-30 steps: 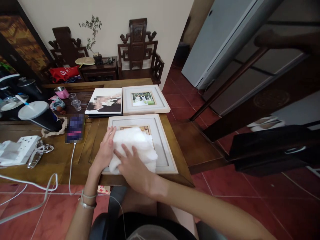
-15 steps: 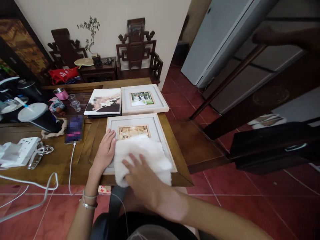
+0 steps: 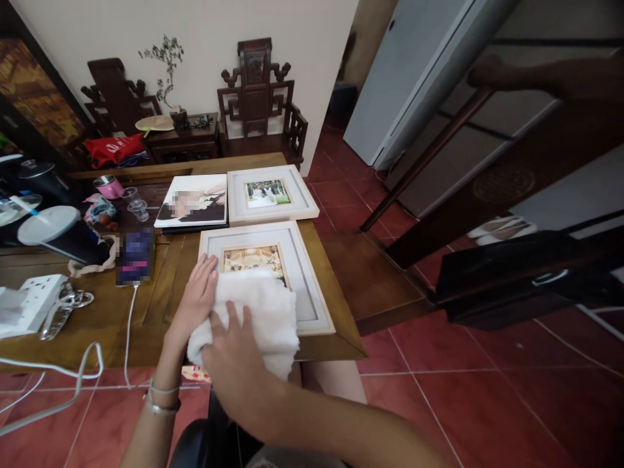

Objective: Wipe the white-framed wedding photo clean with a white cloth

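Note:
A large picture frame (image 3: 302,279) with a pale border lies flat at the near edge of the wooden table (image 3: 160,305). My left hand (image 3: 197,300) rests flat on the frame's left border, fingers stretched out. My right hand (image 3: 233,354) presses down on a fluffy white cloth (image 3: 263,312), which covers the lower left part of the frame and hangs over the table's front edge. The fingers of that hand lie spread on the cloth.
Behind lie a smaller framed photo (image 3: 270,194) and a photo print (image 3: 194,201). To the left are a phone (image 3: 135,256) on a cable, a white power strip (image 3: 29,305), cups and a lidded tumbler (image 3: 53,227). Carved wooden chairs stand by the wall. Red tiled floor lies to the right.
The cloth under my right hand slid down the frame, right and then back to its lower left, uncovering the picture's top. My left hand stayed on the left border.

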`<state>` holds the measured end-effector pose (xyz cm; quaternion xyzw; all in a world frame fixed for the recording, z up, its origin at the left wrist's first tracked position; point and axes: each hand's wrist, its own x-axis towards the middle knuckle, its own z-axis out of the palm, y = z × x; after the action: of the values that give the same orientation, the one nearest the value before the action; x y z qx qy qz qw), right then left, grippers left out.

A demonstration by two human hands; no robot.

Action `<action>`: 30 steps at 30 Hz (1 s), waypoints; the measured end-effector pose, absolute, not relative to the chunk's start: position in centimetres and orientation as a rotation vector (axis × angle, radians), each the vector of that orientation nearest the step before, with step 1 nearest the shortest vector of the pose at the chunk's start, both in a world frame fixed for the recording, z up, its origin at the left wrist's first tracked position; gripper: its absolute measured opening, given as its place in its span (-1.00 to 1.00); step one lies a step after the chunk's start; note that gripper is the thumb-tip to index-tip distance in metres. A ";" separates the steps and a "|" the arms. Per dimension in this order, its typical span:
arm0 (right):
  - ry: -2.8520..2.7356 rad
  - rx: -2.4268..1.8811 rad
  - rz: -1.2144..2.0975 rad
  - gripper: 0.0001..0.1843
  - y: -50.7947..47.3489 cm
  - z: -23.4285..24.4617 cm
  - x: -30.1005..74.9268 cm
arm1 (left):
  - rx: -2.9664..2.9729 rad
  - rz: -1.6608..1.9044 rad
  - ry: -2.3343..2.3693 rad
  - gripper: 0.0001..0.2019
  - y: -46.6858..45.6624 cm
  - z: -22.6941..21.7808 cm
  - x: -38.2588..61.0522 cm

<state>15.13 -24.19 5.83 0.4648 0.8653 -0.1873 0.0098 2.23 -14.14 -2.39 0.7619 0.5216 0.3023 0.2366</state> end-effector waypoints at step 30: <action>2.654 1.808 -0.360 -0.57 -27.1 1.5 31.6 | 2.478 0.843 1.359 -0.63 -13.4 -3.6 2.4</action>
<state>31.56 -27.10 1.54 0.5589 0.8205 -0.1114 -0.0448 2.37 -13.45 -3.62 0.8362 0.4587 0.2846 0.0961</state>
